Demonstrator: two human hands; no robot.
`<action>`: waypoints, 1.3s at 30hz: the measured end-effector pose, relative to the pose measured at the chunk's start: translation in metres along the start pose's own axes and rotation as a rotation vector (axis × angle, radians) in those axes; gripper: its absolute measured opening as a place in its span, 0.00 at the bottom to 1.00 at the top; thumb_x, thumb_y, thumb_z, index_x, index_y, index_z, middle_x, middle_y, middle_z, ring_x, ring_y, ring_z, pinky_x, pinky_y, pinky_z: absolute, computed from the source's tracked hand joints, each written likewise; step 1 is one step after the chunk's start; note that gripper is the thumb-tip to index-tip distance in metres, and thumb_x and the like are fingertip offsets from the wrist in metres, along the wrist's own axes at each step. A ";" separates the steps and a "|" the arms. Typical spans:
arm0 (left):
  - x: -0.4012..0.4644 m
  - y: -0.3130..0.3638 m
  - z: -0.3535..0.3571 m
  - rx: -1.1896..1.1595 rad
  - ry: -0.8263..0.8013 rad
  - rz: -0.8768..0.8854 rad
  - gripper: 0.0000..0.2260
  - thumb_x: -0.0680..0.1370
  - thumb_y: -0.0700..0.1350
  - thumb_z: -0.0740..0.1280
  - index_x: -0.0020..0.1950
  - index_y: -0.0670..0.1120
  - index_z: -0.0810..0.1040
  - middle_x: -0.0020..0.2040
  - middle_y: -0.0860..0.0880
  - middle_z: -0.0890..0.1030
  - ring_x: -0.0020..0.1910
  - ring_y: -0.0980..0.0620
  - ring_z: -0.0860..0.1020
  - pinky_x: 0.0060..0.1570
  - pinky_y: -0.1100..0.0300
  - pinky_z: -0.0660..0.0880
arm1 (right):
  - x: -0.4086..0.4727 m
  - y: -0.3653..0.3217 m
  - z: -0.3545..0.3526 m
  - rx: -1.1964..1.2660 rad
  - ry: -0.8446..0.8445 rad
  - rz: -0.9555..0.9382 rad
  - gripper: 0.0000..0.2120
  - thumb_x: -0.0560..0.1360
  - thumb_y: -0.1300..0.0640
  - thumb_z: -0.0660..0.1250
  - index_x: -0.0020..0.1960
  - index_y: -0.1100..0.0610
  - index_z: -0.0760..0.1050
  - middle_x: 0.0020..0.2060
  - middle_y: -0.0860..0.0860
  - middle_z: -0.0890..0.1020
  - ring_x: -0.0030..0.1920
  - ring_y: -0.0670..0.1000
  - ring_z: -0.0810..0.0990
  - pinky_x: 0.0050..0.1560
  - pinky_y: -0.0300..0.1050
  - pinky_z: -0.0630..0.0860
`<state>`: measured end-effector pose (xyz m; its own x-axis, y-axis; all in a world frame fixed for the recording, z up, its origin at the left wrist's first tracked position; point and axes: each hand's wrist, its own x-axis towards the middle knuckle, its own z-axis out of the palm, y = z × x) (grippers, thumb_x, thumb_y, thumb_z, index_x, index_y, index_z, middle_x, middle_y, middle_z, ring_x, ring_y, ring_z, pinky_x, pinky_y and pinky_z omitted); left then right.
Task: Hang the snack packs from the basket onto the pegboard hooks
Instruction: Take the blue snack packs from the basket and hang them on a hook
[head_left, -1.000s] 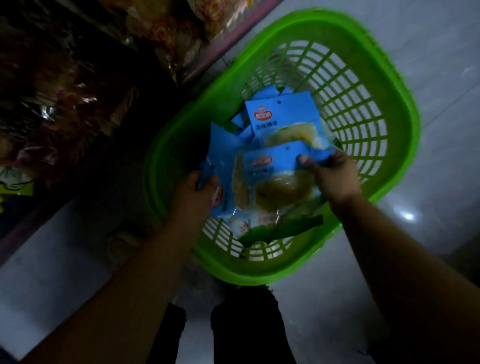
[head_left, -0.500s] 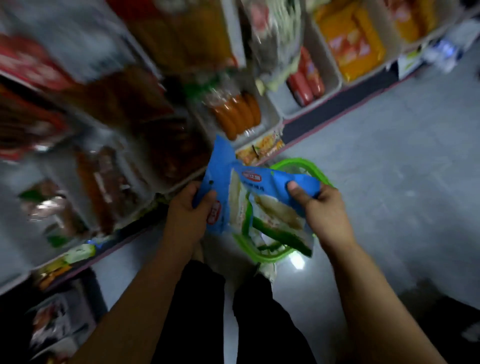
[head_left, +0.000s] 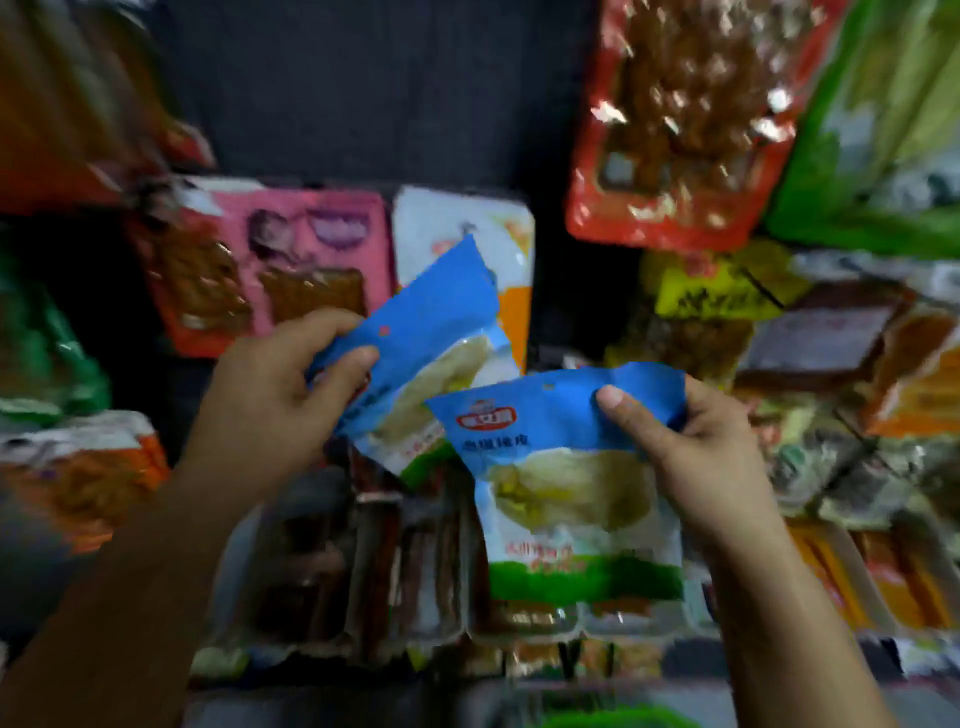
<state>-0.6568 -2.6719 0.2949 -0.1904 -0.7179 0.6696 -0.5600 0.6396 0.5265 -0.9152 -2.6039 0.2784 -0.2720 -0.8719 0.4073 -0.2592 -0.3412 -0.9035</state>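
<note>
Two blue snack packs are held up in front of the display, one in each hand. The nearer pack hangs roughly upright, blue at the top, a clear window showing pale yellow-green contents, a green band at the bottom. The right hand pinches its upper right corner, thumb on the front, grip closed on the blue header. The other pack is tilted, its top corner pointing up and right; its lower part lies behind the nearer pack. The left hand grips its left edge, thumb across the front. Behind them hang a pink pack, a white and orange pack and a red pack; the dark panel above is probably the pegboard, too blurred to tell.
</note>
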 end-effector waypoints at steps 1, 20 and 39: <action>0.011 -0.003 -0.020 0.016 0.037 0.032 0.12 0.73 0.55 0.60 0.54 0.56 0.74 0.35 0.60 0.80 0.35 0.67 0.75 0.39 0.60 0.72 | 0.009 -0.011 0.015 0.009 -0.004 -0.042 0.10 0.71 0.62 0.70 0.33 0.52 0.79 0.28 0.40 0.83 0.30 0.36 0.79 0.31 0.28 0.73; 0.200 -0.065 -0.217 -0.150 -0.011 0.243 0.04 0.75 0.44 0.70 0.42 0.53 0.80 0.37 0.53 0.83 0.35 0.60 0.81 0.35 0.63 0.77 | 0.153 -0.160 0.224 0.073 0.085 -0.580 0.07 0.67 0.49 0.68 0.38 0.51 0.81 0.34 0.43 0.85 0.34 0.39 0.82 0.33 0.31 0.76; 0.250 -0.053 -0.206 -0.468 0.030 0.136 0.02 0.73 0.44 0.71 0.41 0.51 0.80 0.34 0.52 0.85 0.33 0.55 0.83 0.32 0.64 0.78 | 0.187 -0.177 0.224 0.226 0.123 -0.613 0.09 0.70 0.58 0.72 0.39 0.43 0.84 0.35 0.43 0.86 0.37 0.42 0.85 0.33 0.32 0.77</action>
<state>-0.5082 -2.8292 0.5425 -0.2094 -0.6154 0.7599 -0.1082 0.7869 0.6075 -0.7131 -2.7855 0.4843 -0.2448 -0.4548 0.8563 -0.2038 -0.8393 -0.5040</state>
